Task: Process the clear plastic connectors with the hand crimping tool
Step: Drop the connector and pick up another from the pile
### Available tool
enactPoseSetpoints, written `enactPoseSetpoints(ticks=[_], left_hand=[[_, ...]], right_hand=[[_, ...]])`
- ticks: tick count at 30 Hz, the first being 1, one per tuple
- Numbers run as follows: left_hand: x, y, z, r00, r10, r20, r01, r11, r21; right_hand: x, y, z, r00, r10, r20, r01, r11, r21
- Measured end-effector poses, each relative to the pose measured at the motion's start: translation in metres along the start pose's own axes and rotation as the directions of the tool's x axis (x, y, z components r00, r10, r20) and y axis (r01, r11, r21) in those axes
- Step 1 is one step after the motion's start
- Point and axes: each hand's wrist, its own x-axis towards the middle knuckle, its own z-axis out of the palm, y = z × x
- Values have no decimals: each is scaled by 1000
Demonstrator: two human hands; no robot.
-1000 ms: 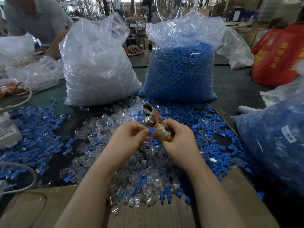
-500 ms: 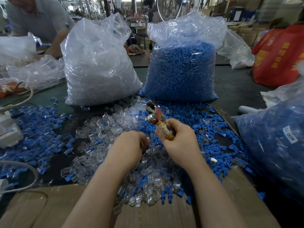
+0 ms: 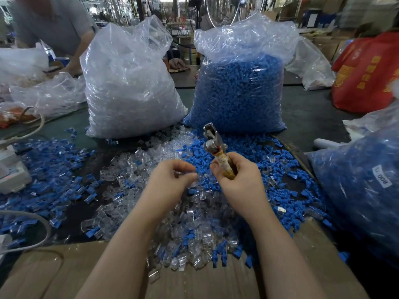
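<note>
Item: our left hand (image 3: 170, 180), fingers curled, pinching something small we cannot identify. Just beside it, our right hand (image 3: 239, 180) grips the crimping tool (image 3: 216, 147), head tilted away. Beneath both: loose clear connectors (image 3: 194, 229). Beyond: clear bag (image 3: 129, 87), blue bag (image 3: 239, 91).

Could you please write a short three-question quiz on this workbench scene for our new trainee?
1. True or false: the right hand grips the hand crimping tool by its handle.
2. Which bag stands directly behind the tool's metal head? A) bag of clear connectors B) bag of blue parts C) red bag
3. What do the left hand fingers pinch?

Key: 1 true; 2 B; 3 a small piece, seemingly a clear connector, too small to confirm.
</note>
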Motion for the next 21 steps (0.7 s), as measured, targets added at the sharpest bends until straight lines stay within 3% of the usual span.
enactPoseSetpoints(ticks=[3, 8, 17, 21], left_hand=[[0, 6, -4, 999, -29, 43, 38, 972, -231], [-3, 13, -4, 984, -59, 167, 142, 827, -544], [-2, 13, -5, 963, -89, 253, 256, 589, -767], [-3, 13, -5, 963, -73, 260, 255, 565, -784]], right_hand=[[1, -2, -1, 1000, 19, -18, -18, 999, 49], [0, -6, -2, 999, 18, -33, -15, 996, 92], [-1, -9, -2, 999, 8, -37, -3, 988, 152], [-2, -11, -2, 999, 11, -34, -6, 987, 158]])
